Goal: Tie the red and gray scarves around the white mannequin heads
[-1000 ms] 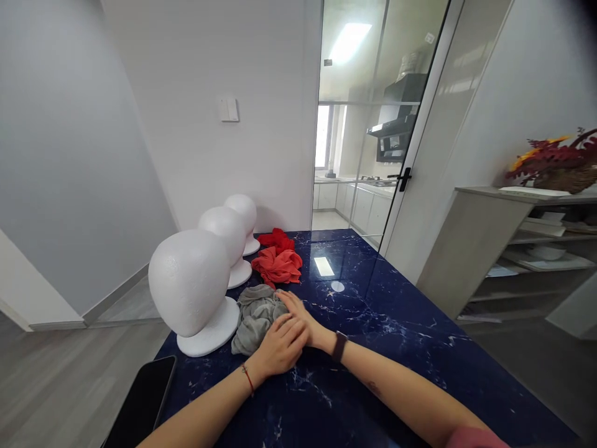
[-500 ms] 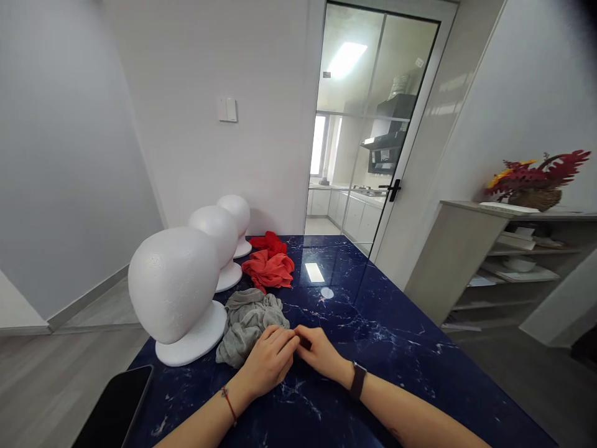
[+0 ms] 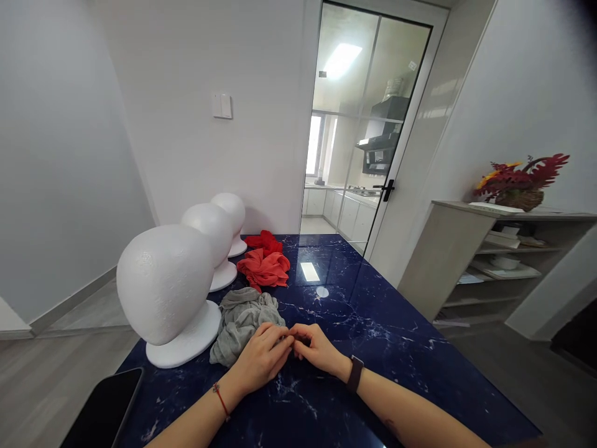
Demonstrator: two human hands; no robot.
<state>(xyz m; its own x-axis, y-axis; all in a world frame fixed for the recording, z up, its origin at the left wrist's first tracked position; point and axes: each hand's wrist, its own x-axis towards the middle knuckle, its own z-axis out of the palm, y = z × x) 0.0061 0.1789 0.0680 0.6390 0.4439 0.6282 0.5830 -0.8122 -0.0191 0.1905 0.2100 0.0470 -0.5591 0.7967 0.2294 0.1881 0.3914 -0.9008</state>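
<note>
Dark blue marbled surface (image 3: 373, 323), glossy. Three white foam heads in row at left; nearest foam head (image 3: 163, 286) just beside crumpled grey cloth (image 3: 240, 317). Two red cloths (image 3: 263, 264) farther back. Black phone (image 3: 100, 414) at near-left edge.

Left hand (image 3: 261, 358) and right hand (image 3: 319, 350) meet fingertip to fingertip at grey cloth's edge; fingers curled, pinching fabric seems likely, cannot tell.

Risks, judged: tugged cloth could knock light foam head; forearm could nudge phone off edge.

Bright, sharp, ceiling light glare on table (image 3: 373, 323), wide-angle edge distortion
</note>
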